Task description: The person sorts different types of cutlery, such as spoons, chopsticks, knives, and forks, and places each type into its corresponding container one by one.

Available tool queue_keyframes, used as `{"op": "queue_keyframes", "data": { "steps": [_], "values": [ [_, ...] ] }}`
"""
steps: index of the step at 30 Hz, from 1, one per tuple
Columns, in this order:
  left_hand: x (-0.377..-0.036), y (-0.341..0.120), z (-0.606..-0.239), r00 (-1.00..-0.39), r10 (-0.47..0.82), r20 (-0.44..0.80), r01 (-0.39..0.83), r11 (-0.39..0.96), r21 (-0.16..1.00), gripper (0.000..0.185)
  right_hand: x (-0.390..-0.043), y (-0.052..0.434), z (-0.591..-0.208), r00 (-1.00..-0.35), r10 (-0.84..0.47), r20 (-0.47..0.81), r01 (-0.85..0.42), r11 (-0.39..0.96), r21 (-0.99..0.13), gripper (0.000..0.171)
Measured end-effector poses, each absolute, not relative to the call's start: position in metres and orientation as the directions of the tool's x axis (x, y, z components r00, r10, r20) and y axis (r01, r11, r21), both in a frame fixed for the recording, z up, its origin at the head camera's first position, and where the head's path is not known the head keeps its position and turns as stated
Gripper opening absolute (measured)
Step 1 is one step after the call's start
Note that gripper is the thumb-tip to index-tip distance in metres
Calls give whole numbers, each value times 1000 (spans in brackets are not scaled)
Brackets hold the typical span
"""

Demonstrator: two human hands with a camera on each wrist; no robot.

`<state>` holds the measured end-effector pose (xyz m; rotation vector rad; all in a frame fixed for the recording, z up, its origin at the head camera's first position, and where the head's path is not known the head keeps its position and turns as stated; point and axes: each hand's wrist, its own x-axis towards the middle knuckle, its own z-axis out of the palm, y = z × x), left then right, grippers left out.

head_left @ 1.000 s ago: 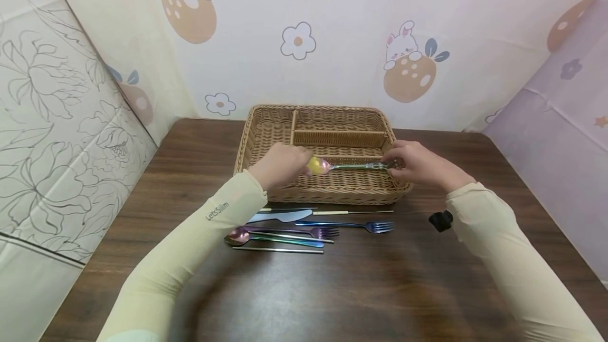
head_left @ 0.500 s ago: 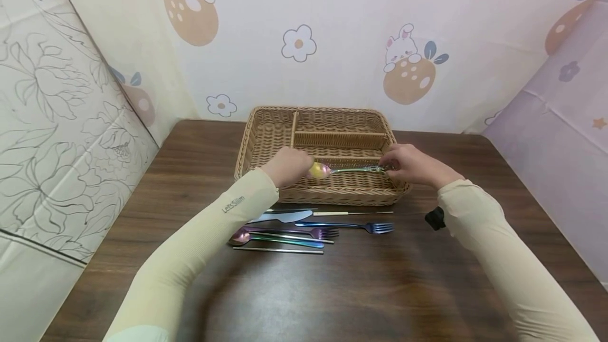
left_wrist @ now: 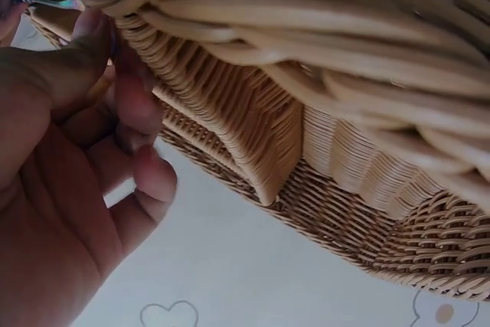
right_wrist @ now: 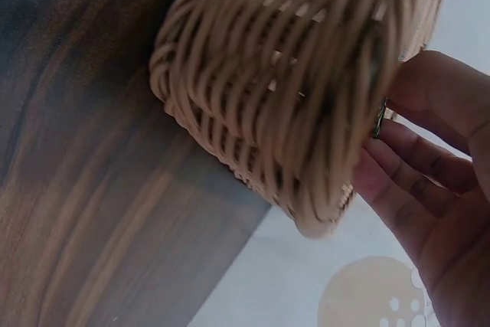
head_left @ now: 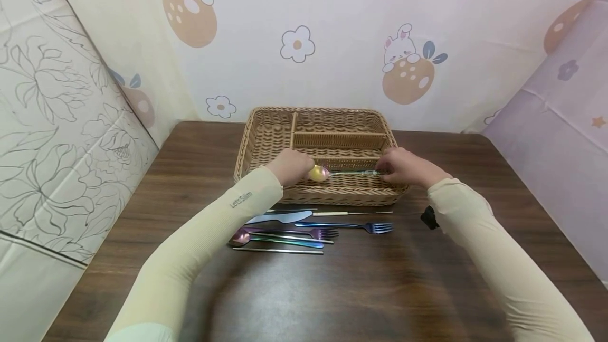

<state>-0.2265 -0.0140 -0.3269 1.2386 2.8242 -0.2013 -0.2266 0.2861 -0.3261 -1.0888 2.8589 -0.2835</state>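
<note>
Wicker basket takes a spoon pinched by left hand and right hand.

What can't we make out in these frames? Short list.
- Spoon: in the head view both hands cover its ends, so the grip is hidden.
- Left wrist view: the basket wall fills the frame; only a sliver of spoon shows.
- Right wrist view: the basket hides the spoon handle.
- Small black thing beside the right sleeve: too small to identify.

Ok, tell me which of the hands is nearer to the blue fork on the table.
Right. The right hand holds the spoon's handle end above the basket, roughly over the blue fork tines; the left hand holds the bowl end, further left.
</note>
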Motion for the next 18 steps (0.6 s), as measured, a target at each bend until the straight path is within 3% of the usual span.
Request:
{"op": "queue_keyframes", "data": {
  "steps": [10,18],
  "values": [
    [-236,-10,-332,-672,722,-164,740,663,-116,23,-231,283,-338,-750,-658,-56,-647,750,-138,15],
    [-237,-8,-338,-683,716,-146,730,663,-164,23,-234,284,-346,-731,-680,-51,-671,730,-130,16]
  ]
}}
